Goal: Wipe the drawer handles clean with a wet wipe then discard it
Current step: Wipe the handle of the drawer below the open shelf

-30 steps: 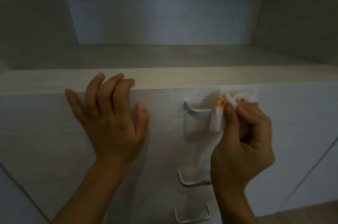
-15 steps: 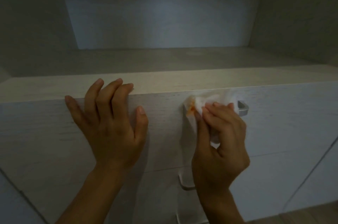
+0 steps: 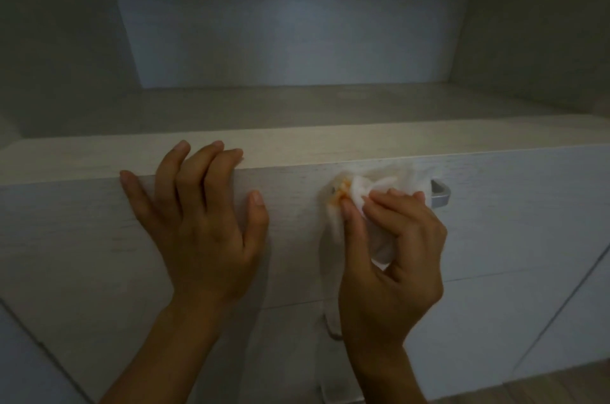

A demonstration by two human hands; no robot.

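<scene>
My right hand grips a crumpled white wet wipe with an orange stain at its left end. It presses the wipe over the left part of the top drawer's metal handle, whose right end alone shows. My left hand lies flat and open against the top drawer front, fingertips hooked over its upper edge. A second handle on the drawer below peeks out beside my right wrist.
The pale wood-grain drawer unit sits in a recess with an open shelf surface above and a back wall. A third handle shows at the bottom edge. A cabinet panel stands at right. The light is dim.
My right hand has slid the wipe from the handle's right end to its left end, uncovering the right end. My left hand has stayed on the drawer front.
</scene>
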